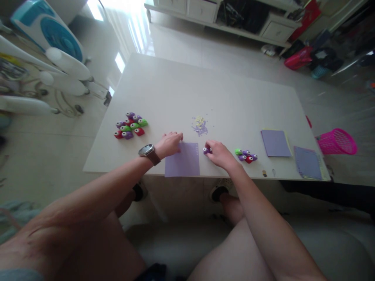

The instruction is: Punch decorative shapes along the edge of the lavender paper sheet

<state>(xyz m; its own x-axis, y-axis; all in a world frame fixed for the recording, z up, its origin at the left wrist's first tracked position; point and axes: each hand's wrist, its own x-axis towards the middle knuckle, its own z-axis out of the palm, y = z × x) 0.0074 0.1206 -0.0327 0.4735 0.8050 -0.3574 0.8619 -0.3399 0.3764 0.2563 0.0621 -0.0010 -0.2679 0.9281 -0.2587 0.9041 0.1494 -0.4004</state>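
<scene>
A light purple sheet of paper [182,162] lies at the table's front edge, with a row of small holes near its upper right side. My left hand [170,143] rests at its upper left corner, fingers stretched out and the thumb on the sheet. Just right of the paper, my right hand [219,153] pinches a small purple hole punch [207,150] with a white, eye-like spot. The punch sits apart from the paper's edge. Beyond the sheet lies a small heap of yellow and purple paper bits [200,124].
Purple, red and green punches form a cluster [130,125] at left and a smaller group [246,155] at right. Paper stacks [275,143] and punched sheets [308,162] lie farther right, near two small metal pieces [264,173]. A pink basket [336,141] stands beyond the table [222,89].
</scene>
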